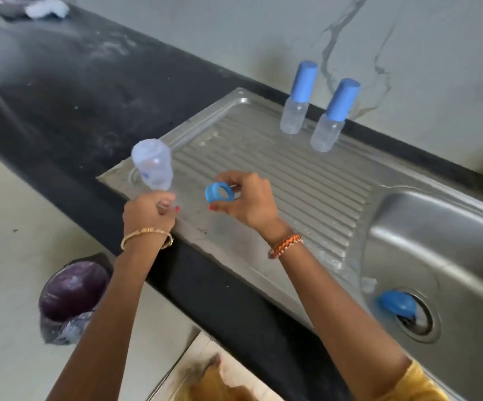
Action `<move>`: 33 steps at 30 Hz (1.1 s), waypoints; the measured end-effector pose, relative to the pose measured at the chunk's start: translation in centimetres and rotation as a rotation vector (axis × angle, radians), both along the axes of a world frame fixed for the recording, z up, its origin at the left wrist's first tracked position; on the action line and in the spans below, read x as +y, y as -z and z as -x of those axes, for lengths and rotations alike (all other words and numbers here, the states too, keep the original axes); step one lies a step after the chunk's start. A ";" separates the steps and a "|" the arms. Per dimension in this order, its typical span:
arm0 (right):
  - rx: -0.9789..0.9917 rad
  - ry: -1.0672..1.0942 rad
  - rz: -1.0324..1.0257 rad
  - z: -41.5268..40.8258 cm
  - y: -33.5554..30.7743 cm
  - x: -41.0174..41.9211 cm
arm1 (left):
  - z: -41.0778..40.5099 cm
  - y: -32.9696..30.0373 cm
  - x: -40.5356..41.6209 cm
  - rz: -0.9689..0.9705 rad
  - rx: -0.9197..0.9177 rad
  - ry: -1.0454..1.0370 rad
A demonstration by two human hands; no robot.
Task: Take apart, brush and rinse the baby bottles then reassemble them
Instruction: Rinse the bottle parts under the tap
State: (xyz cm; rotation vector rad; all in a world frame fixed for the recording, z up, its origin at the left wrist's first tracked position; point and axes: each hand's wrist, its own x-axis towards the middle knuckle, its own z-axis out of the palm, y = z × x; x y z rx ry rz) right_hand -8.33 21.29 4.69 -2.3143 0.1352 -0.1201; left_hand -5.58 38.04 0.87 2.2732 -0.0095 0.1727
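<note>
Bottle (153, 164) in left fingers (166, 203); ring (219, 192) in right.

Pale grey wall (234, 30) with darker marble-like veining behind, lit evenly by soft daylight. Below it, long black speckled stone surface (69, 82) running diagonally, dusted with whitish smears towards the far end. Set into it, ribbed stainless-steel draining board (292, 180) joined to a steel sink basin (443, 241) with a round drain at its bottom. At the far left corner, crumpled white cloth (46, 8), blurred. Light cream floor (6, 221) at left, carrying a round bin lined with a purple plastic bag (71, 293), standing close against the counter's front edge.
</note>
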 end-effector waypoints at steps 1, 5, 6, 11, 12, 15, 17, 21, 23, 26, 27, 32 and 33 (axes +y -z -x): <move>0.018 -0.020 0.034 -0.9 0.4 1.0 | -0.5 0.0 0.6 -0.028 0.012 -0.012; 0.088 -0.084 0.159 -3.5 2.0 4.0 | -1.2 0.1 1.9 -0.001 0.098 -0.033; 0.098 -0.086 0.175 -3.8 2.4 4.3 | -1.1 0.0 1.8 0.008 0.098 -0.034; 0.055 -0.097 0.216 -4.8 3.9 5.5 | -0.9 0.1 1.8 0.041 0.079 -0.045; 0.043 -0.099 0.220 -5.0 4.0 5.6 | -0.9 0.2 1.9 0.044 0.078 -0.043; 0.029 -0.098 0.209 -5.2 4.2 5.7 | -0.8 0.2 1.9 0.049 0.077 -0.042; 0.036 -0.105 0.184 -5.0 4.1 5.4 | -0.8 0.1 1.9 0.039 0.072 -0.046; -0.006 -0.100 0.089 -3.7 3.0 3.6 | -0.5 -0.5 1.5 0.089 0.057 -0.084; -0.099 -0.056 0.041 -2.4 2.0 1.9 | 0.0 -1.0 0.2 0.127 -0.009 -0.063; -0.308 0.115 -0.055 0.3 0.3 -1.5 | 1.2 -2.0 -3.7 0.210 -0.077 0.091; -0.392 0.202 -0.093 1.4 -0.3 -3.0 | 1.8 -2.3 -5.6 0.229 -0.071 0.167; -0.635 0.560 -0.201 8.1 -2.2 -11.4 | 5.8 -3.0 -15.6 0.253 0.021 0.544; -0.629 0.608 -0.181 9.7 -2.3 -13.3 | 6.9 -3.1 -17.6 0.236 0.042 0.605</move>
